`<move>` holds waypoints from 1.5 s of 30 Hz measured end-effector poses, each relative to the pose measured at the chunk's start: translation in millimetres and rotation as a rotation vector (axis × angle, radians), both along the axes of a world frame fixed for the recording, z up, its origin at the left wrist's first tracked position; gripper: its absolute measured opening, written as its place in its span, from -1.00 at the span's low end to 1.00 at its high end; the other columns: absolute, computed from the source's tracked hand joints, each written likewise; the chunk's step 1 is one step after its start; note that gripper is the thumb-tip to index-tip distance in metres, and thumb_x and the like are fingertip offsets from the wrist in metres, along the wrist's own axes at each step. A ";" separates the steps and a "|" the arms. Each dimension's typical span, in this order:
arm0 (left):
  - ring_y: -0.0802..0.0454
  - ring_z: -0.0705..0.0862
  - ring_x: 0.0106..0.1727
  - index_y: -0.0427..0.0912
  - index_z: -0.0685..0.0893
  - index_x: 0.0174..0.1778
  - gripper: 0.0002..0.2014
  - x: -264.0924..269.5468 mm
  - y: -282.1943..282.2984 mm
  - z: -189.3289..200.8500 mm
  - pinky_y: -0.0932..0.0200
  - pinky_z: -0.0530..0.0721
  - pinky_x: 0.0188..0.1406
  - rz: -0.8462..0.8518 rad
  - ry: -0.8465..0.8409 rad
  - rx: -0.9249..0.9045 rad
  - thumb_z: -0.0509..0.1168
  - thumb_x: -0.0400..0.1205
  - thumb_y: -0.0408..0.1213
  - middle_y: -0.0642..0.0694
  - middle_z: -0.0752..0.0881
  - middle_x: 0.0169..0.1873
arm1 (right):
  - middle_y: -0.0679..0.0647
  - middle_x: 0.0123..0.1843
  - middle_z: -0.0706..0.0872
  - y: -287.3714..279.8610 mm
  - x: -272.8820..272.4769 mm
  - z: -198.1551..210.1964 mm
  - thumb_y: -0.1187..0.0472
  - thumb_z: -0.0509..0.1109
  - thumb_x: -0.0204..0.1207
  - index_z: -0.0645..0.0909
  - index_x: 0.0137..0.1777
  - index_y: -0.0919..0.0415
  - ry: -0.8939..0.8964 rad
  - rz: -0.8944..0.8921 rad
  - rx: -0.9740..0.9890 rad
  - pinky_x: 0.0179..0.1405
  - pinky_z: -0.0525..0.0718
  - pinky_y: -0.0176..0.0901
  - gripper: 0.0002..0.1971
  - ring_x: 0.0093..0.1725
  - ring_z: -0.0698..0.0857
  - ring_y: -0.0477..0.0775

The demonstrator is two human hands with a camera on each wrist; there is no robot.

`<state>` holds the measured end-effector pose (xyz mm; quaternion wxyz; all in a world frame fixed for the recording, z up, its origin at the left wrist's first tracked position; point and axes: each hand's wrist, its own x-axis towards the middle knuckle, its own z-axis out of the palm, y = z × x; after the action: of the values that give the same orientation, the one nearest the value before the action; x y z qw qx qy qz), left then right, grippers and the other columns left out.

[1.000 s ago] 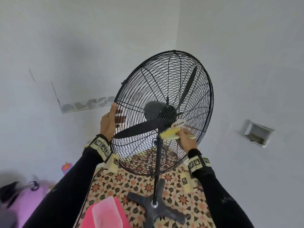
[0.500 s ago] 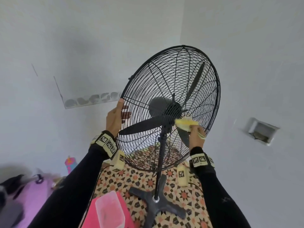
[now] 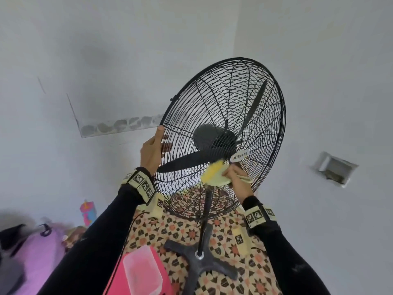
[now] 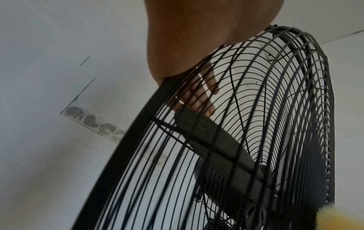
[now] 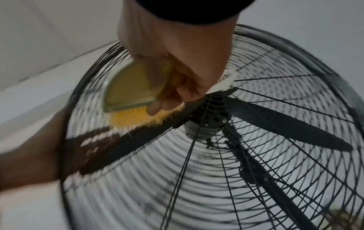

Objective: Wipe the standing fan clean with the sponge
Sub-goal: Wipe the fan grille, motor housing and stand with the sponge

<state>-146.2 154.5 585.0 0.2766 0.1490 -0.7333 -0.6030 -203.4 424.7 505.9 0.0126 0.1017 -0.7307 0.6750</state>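
Note:
The black standing fan (image 3: 225,116) leans back on its pole (image 3: 207,209) above a cross base (image 3: 200,258). My left hand (image 3: 162,138) grips the left rim of the cage (image 4: 138,124), thumb in front and fingers (image 4: 204,93) behind the grille. My right hand (image 3: 230,174) holds the yellow sponge (image 3: 213,174) against the front grille, just below and left of the white hub badge (image 3: 240,155). In the right wrist view the sponge (image 5: 133,87) is blurred, with my fingers (image 5: 177,96) curled round it.
A pink box with a clear lid (image 3: 142,271) lies on the patterned floor (image 3: 261,273) near the base. A purple bag (image 3: 32,252) and a small bottle (image 3: 87,211) are at the left. White walls meet behind the fan; a recess (image 3: 333,169) is at the right.
The sponge slid up over the hub badge, then back down and left off it, so the badge shows again. My left hand has kept its hold on the rim.

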 end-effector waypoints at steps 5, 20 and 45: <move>-0.01 0.83 0.10 0.11 0.80 0.21 -0.12 3.7 1.7 -1.5 -0.32 0.55 0.50 -0.054 0.001 -0.002 -0.04 0.47 0.73 0.07 0.90 -0.13 | 0.18 0.16 0.79 1.1 -7.2 -2.7 0.23 0.37 0.64 0.65 -0.11 0.13 -0.081 -0.427 -0.266 -0.09 0.79 0.04 -0.91 0.12 0.78 0.30; -0.02 0.39 0.65 0.02 0.33 0.69 0.15 21.8 -30.8 -62.4 -0.23 0.16 0.73 -0.370 -0.135 0.023 -0.22 0.39 0.79 -0.02 0.44 0.65 | 0.01 -0.35 0.69 -78.2 44.3 44.7 0.21 0.33 0.67 0.66 -0.18 0.20 0.124 -0.292 0.254 -0.46 0.49 -0.31 -0.81 -0.48 0.57 -0.14; -0.07 0.40 0.64 -0.09 0.22 0.70 0.14 15.0 -73.8 -60.1 -0.28 0.31 0.70 -0.736 -0.227 -0.002 -0.07 0.42 0.75 -0.08 0.39 0.62 | 0.26 -0.09 0.86 -185.2 136.6 42.1 0.16 0.32 0.66 0.69 -0.21 0.18 -0.151 -0.262 0.038 -0.20 0.79 0.08 -0.77 -0.20 0.82 0.22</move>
<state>-131.1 80.7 524.9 -0.0414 -0.0586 -0.7642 -0.6410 -66.8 239.4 548.0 0.0437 -0.0455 -0.7491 0.6594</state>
